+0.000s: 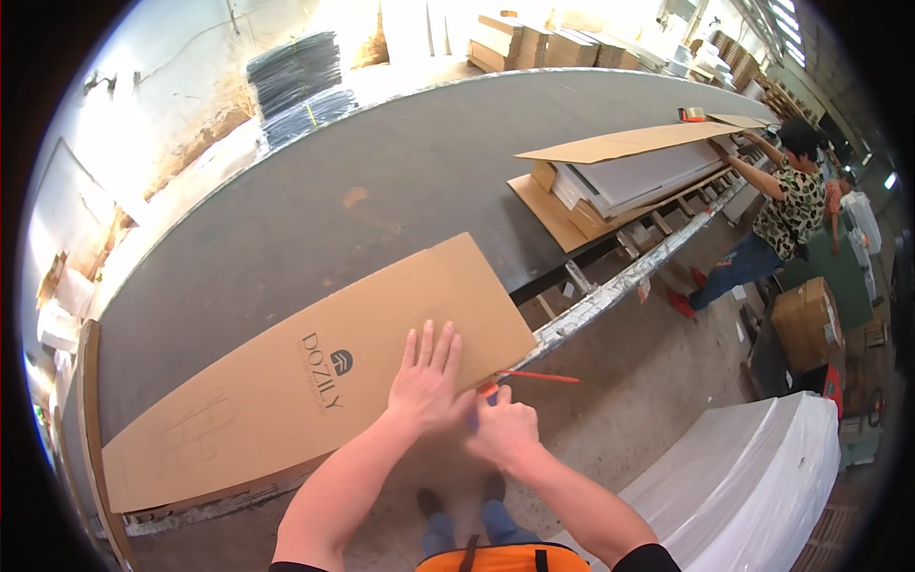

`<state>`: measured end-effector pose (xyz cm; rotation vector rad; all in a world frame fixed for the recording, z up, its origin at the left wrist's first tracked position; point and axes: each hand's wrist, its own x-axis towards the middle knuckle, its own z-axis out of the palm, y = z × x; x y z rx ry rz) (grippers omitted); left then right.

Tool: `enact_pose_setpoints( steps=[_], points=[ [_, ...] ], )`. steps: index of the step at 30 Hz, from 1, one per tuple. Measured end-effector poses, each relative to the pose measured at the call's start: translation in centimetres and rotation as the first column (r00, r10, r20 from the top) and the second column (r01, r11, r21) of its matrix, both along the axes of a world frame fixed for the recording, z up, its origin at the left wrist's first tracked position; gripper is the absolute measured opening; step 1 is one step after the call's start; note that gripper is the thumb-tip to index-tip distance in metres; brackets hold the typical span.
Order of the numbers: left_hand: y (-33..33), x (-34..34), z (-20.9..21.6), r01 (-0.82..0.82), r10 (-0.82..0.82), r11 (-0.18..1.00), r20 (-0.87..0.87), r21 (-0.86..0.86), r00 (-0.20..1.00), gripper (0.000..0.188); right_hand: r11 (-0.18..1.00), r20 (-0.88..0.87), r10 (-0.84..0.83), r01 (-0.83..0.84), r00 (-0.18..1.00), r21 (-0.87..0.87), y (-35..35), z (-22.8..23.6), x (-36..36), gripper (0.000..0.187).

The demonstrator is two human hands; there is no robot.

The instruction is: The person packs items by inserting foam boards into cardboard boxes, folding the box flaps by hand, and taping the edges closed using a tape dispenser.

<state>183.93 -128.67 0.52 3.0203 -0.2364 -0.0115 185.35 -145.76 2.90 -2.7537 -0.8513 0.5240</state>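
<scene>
A long flat cardboard box with a dark printed mark lies along the near edge of the table. My left hand rests flat on its top near the right end, fingers stretched out. Just right of it, at the box's near edge, my right hand is closed around a small orange-red and blue tool, mostly hidden by the fingers. A thin red strip sticks out to the right beside that tool. I cannot tell whether the two are joined.
Farther along the grey table, a co-worker handles an open carton with white panels inside. A tape dispenser lies beyond it. White wrapped sheets stand at my right. Cardboard stacks and dark wrapped bundles stand behind the table.
</scene>
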Motion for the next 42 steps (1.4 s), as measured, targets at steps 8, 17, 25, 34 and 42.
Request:
enact_pose_setpoints(
  steps=[8, 17, 25, 34, 42],
  points=[
    [-4.2, 2.5, -2.1, -0.225, 0.223, 0.969, 0.025, 0.102, 0.974, 0.104, 0.961, 0.193, 0.275, -0.261, 0.942, -0.096, -0.2, -3.8, -1.2, 0.022],
    [-3.7, 0.6, -1.9, -0.317, 0.314, 0.948, 0.166, -0.012, 0.935, 0.084, 0.754, -0.346, 0.106, 0.152, 0.932, 0.64, -10.4, 2.5, -3.2, 0.061],
    [-3.0, -7.4, -1.3, -0.18, 0.326, 0.93, 0.488, -0.322, 0.81, 0.07, 0.082, -0.616, 0.259, 0.618, 0.744, 0.781, -1.5, 4.0, -0.9, 0.075],
    [14.7, -42.0, -1.4, -0.852, 0.774, 0.475, 0.565, -0.218, 0.287, 0.066, 0.397, -0.614, 0.229, 0.503, 0.755, 0.768, 17.1, -2.6, -0.4, 0.045],
    [25.2, -50.1, -2.3, -0.789, 0.744, 0.583, 0.518, -0.192, 0.423, 0.061, 0.448, 0.738, 0.038, -0.672, 0.673, 0.59, 22.5, 4.1, -16.0, 0.014]
  ],
)
